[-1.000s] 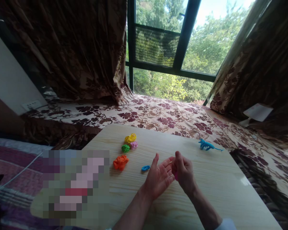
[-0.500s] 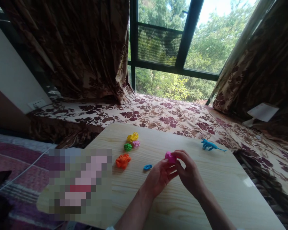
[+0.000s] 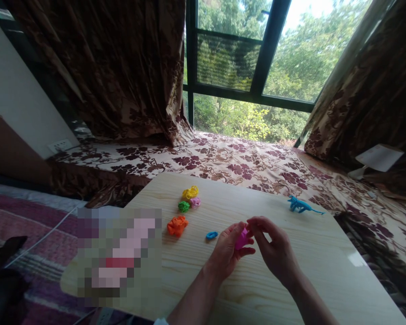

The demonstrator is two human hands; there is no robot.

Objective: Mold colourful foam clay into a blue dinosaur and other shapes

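My left hand [image 3: 228, 250] and my right hand [image 3: 275, 248] meet over the light wooden table [image 3: 311, 275]. Between their fingertips is a small magenta lump of soft clay [image 3: 241, 239]. The left hand cups it from below with curled fingers. The right hand pinches its top edge with thumb and forefinger. A small blue clay ring [image 3: 211, 235] lies just left of the left hand. Further left sits an orange clay lump [image 3: 177, 225].
Yellow [image 3: 190, 192], green [image 3: 183, 206] and pale pink [image 3: 195, 201] clay lumps lie together at the table's far left. A blue toy dinosaur [image 3: 301, 206] stands at the far right. A blurred-out patch [image 3: 120, 257] covers the table's left end. Floral bedding lies beyond.
The left hand went from an open palm to curled fingers around the magenta clay. Both hands have shifted slightly with the lump held between them.
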